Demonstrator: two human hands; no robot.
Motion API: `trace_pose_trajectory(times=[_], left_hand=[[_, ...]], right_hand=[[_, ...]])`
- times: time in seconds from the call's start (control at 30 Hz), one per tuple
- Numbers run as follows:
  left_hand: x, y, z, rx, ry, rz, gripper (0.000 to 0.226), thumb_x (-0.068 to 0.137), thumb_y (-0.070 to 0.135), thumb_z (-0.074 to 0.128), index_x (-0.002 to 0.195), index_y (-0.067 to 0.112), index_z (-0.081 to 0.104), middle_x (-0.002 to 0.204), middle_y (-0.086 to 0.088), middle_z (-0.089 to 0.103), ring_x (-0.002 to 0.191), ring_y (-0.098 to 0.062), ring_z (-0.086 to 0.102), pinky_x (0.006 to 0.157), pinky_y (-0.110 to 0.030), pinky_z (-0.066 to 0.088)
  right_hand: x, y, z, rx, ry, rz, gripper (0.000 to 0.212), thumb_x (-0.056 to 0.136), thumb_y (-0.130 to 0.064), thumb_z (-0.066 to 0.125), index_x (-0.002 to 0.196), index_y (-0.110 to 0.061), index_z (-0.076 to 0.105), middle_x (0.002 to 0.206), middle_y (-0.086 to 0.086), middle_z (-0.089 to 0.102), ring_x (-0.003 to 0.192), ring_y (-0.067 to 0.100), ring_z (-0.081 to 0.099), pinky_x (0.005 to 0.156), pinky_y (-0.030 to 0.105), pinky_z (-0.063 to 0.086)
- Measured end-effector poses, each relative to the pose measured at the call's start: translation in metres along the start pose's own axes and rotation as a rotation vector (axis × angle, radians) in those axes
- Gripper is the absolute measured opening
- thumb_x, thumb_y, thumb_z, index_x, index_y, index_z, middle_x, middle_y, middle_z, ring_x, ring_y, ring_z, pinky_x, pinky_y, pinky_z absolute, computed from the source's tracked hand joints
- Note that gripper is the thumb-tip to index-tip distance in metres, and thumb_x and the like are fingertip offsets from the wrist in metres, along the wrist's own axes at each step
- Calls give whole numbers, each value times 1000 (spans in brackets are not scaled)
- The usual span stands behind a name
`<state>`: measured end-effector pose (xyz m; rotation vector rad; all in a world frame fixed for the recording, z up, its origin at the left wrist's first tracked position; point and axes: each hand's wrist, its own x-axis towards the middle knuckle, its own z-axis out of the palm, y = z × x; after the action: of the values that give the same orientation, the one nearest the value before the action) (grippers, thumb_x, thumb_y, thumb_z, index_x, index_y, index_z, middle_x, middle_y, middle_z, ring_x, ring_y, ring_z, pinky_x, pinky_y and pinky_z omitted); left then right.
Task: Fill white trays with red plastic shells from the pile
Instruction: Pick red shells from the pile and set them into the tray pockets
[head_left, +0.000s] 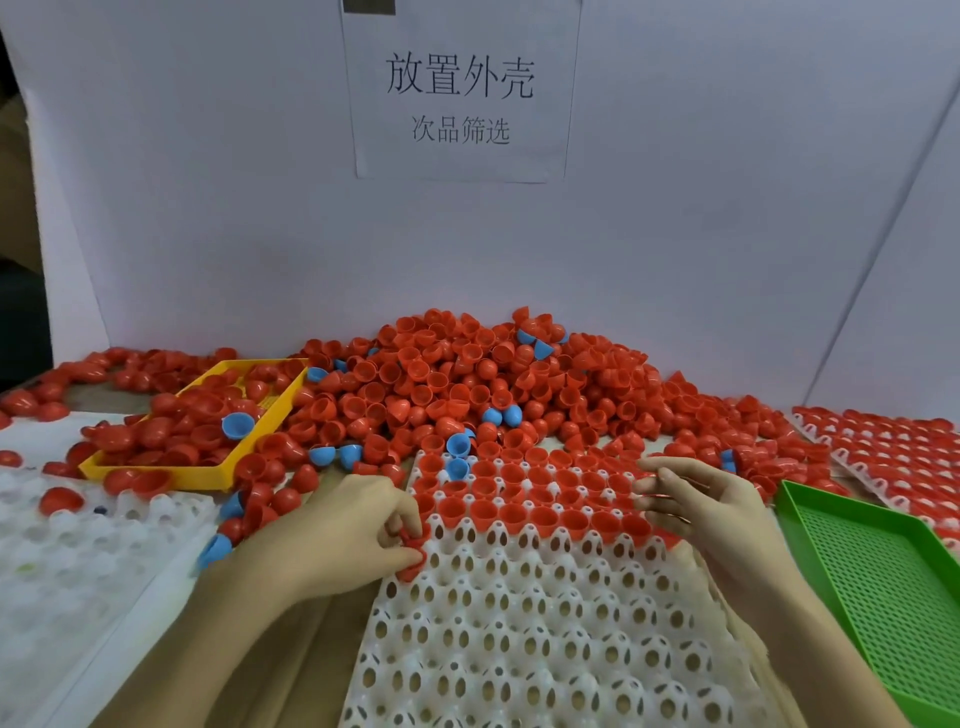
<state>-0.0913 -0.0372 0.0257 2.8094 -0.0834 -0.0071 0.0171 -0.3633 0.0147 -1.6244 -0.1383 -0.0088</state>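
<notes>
Big pile of red shells fills the middle of the frame, a few blue shells mixed in. My white tray sits at bottom centre, its top rows already filled with red, lower rows bare. Green basket at lower right, yellow basket with shells in it at middle left. More filled trays at the right edge, a spare tray lower left. My left hand pinches a red shell at the tray's left edge. My right hand hovers over the filled rows, fingers loosely spread, holding nothing.
</notes>
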Motion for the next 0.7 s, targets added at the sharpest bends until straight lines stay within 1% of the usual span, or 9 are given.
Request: trace_pose_trajectory(times=[0.07,0.13,0.17,0.27,0.33,0.4,0.5,0.6,0.7], left_hand=[[-2,-5,-10,-113,23,-4,10,94,40,69,102,38,74,89,20,66,85,7,65,77,-17,55],[-2,-9,-14,-132,129,-15,7,95,38,68,94,37,74,77,18,66,80,10,63,66,-12,51],[-1,-12,-15,-111,184,-20,10,96,39,66,91,36,74,77,18,65,78,8,63,63,-12,48],[5,-16,-10,-37,325,-21,18,99,39,62,86,32,72,80,19,61,74,3,59,63,-12,43],[9,-16,-5,14,387,-12,23,101,41,58,85,29,71,77,17,59,73,0,57,65,-17,44],[10,-14,0,70,403,-6,29,101,47,53,84,30,67,76,16,56,72,-2,56,66,-23,48],[10,-11,6,128,377,-10,35,103,50,47,75,31,58,74,14,54,71,-5,56,67,-28,53],[11,-13,8,183,353,-17,39,104,51,44,73,29,55,74,14,51,70,-6,55,67,-28,53],[13,-16,9,211,351,-15,39,104,51,42,79,27,61,76,13,51,73,-7,55,67,-28,52]], right_hand=[[4,1,-4,-44,51,-24,23,105,-5,53,105,-6,76,93,19,77,84,28,74,77,33,58],[9,1,-6,-127,99,-65,24,105,-3,53,104,-8,76,92,16,77,84,25,74,74,31,59],[13,0,-5,-187,111,-90,24,104,-3,53,103,-10,76,92,12,78,85,23,75,75,32,60],[33,-4,6,-453,71,-178,26,103,-5,56,101,-21,76,95,-3,77,89,15,74,80,35,63],[54,-6,18,-684,-16,-272,29,102,-4,55,107,-23,76,108,-6,76,98,15,72,85,29,61],[78,-8,29,-901,-108,-333,37,101,4,51,120,-19,74,127,-1,72,117,17,67,98,26,54],[112,-8,39,-1167,-274,-315,54,96,15,45,132,-18,68,147,6,58,133,24,58,108,34,50],[134,-3,40,-1398,-368,-319,67,89,19,49,138,-24,63,146,2,55,132,23,55,106,36,51],[146,6,38,-1504,-317,-308,58,91,10,55,135,-26,64,134,1,62,122,24,59,97,40,55]])
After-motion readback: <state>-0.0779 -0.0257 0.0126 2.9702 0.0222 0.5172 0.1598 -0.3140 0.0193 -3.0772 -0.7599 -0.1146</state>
